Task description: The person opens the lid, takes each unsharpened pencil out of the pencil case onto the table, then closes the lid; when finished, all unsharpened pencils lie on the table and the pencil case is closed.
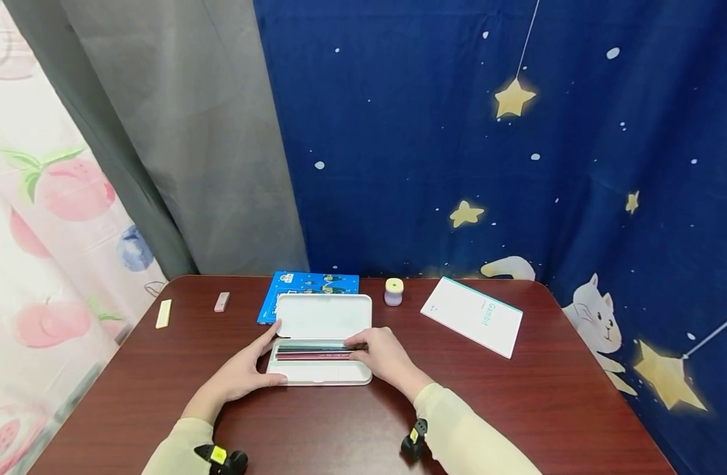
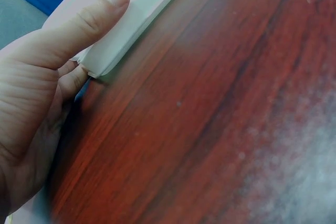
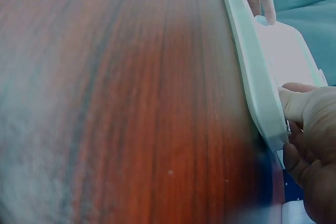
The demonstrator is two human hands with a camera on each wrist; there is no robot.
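Note:
A white pencil case (image 1: 318,377) lies on the table with its lid (image 1: 324,315) raised toward the back. Several dark and reddish pencils (image 1: 313,353) lie lengthwise in it. My left hand (image 1: 240,377) grips the left end of the case, the thumb on its front edge and the other fingers toward the hinge side. The left wrist view has that thumb (image 2: 102,17) across the case's white edge. At the right end, my right hand (image 1: 382,356) pinches the pencils' ends between thumb and fingers; the fingertips are partly hidden in the right wrist view.
A blue book (image 1: 268,305) lies partly under the raised lid. Behind and to the right stand a yellow-and-purple sharpener-like object (image 1: 394,292) and a white "Gambit" notepad (image 1: 472,318). At left are a pinkish eraser-like block (image 1: 221,302) and a pale yellow strip (image 1: 163,314). Curtains hang behind the table.

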